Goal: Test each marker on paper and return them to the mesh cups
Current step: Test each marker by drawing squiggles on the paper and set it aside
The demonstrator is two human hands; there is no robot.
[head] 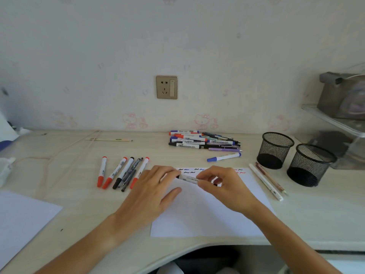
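Observation:
Both hands hold one white-bodied marker point(189, 179) level above the white test sheet point(207, 212). My left hand point(152, 190) pinches its dark left end, and my right hand point(223, 186) grips its right part with curled fingers. Short black, blue and red squiggles point(197, 170) run along the sheet's far edge. Two black mesh cups point(275, 150) point(310, 165) stand at the right, both looking empty. A row of red- and black-capped markers point(122, 172) lies left of the sheet. A pile of markers and pens point(203, 141) lies behind it.
A blue-capped marker point(224, 157) lies alone behind the sheet. Two pens point(267, 181) lie between the sheet and the cups. Another white sheet point(21, 220) is at the near left, a pink cable point(65, 155) crosses the desk, and a clear shelf point(335, 119) stands at the far right.

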